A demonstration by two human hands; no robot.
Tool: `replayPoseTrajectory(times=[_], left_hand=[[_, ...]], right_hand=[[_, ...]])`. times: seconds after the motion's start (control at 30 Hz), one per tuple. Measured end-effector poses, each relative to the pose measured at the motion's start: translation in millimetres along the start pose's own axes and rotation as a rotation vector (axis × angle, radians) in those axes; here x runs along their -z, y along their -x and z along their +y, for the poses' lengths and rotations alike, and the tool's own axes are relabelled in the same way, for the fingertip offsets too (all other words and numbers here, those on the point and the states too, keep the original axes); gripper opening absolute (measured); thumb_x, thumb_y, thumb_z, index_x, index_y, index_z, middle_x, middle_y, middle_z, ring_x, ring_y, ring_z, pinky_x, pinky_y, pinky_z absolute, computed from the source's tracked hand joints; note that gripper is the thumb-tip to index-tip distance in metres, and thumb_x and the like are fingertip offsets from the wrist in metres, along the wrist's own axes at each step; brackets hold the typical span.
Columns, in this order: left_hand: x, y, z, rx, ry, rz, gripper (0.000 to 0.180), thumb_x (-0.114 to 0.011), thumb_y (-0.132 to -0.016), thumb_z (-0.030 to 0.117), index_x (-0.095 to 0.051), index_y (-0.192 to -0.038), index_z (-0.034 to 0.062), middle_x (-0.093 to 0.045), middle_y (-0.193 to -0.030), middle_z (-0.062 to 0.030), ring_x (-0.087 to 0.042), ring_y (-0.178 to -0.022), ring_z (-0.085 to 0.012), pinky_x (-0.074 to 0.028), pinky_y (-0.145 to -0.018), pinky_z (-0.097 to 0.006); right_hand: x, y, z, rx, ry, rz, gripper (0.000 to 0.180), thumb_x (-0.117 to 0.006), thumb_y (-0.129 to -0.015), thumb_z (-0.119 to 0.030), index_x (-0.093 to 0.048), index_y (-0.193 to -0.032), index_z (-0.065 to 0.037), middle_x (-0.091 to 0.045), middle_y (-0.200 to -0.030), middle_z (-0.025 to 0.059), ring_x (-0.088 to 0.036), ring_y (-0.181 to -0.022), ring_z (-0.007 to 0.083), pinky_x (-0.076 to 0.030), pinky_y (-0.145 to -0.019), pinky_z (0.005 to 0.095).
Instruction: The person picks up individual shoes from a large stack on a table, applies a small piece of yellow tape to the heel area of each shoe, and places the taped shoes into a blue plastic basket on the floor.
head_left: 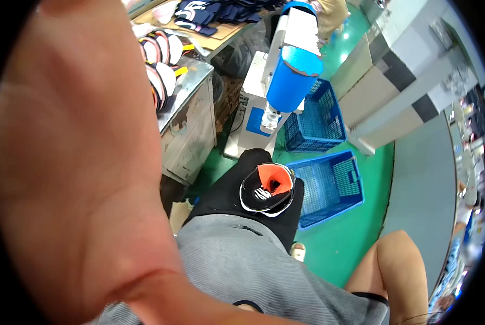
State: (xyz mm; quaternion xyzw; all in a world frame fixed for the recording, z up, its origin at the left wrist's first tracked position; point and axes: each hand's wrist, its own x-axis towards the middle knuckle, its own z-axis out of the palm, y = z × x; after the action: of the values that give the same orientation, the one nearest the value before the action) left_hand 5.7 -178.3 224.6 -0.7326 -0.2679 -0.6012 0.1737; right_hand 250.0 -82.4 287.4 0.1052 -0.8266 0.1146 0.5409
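Observation:
My left hand [85, 168] is raised very close to the view and fills its left side. Its palm and wrist area show large, while the fingers run out of sight, so I cannot tell what they hold, if anything. My right arm is bent at the right edge, with the elbow and part of the forearm visible; its hand is out of view. A black shoe upper [260, 196] with an orange lining and white trim rests on my black-trousered lap, untouched by any visible hand. Beyond it stands a blue and white machine [292, 81].
Two blue plastic crates [345, 187] sit on the green floor, right of my legs and beside the machine. A metal-topped bench [191, 86] at the left holds several white and black shoe pieces [164, 81]. Dark cut pieces [215, 16] lie farther back. A grey panel [418, 179] stands at the right.

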Motion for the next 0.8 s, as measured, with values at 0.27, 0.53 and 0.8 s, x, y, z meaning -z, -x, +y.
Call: replayPoseTrajectory(times=[0.27, 0.53, 0.8], left_hand=[[-54.3, 27.4, -27.1, 0.643, 0.397, -0.294, 0.041, -0.057, -0.090, 0.029, -0.050, -0.115, -0.0024, -0.057, -0.106, -0.0129, -0.057, -0.089, -0.0183, -0.046, -0.081, -0.027], [-257.0, 278.4, -75.7, 2.618, 1.026, -0.291, 0.081, -0.057, -0.083, 0.054, -0.037, -0.127, -0.0113, -0.045, -0.128, -0.0228, -0.041, -0.124, -0.0292, -0.034, -0.104, -0.040], [-337.6, 319.0, -90.6, 2.834, 0.752, 0.170, 0.062, -0.069, -0.071, 0.055, -0.056, -0.107, 0.0069, -0.062, -0.092, -0.0133, -0.061, -0.084, -0.0255, -0.051, -0.072, -0.037]], right_hand=[[53.3, 62.8, 32.0, -0.312, 0.350, 0.345, 0.032, -0.049, -0.091, -0.024, -0.057, -0.104, 0.004, -0.059, -0.103, 0.0111, -0.057, -0.090, 0.0196, -0.045, -0.084, 0.0322], [-45.0, 465.5, 214.1, -1.765, -0.035, -0.209, 0.051, -0.051, -0.090, -0.043, -0.057, -0.116, 0.000, -0.061, -0.113, 0.0197, -0.058, -0.106, 0.0299, -0.043, -0.091, 0.0359], [-105.5, 485.8, 240.8, -1.968, -0.122, -1.042, 0.071, -0.037, -0.089, -0.059, -0.060, -0.112, 0.004, -0.055, -0.122, 0.0240, -0.049, -0.119, 0.0336, -0.035, -0.100, 0.0395]])
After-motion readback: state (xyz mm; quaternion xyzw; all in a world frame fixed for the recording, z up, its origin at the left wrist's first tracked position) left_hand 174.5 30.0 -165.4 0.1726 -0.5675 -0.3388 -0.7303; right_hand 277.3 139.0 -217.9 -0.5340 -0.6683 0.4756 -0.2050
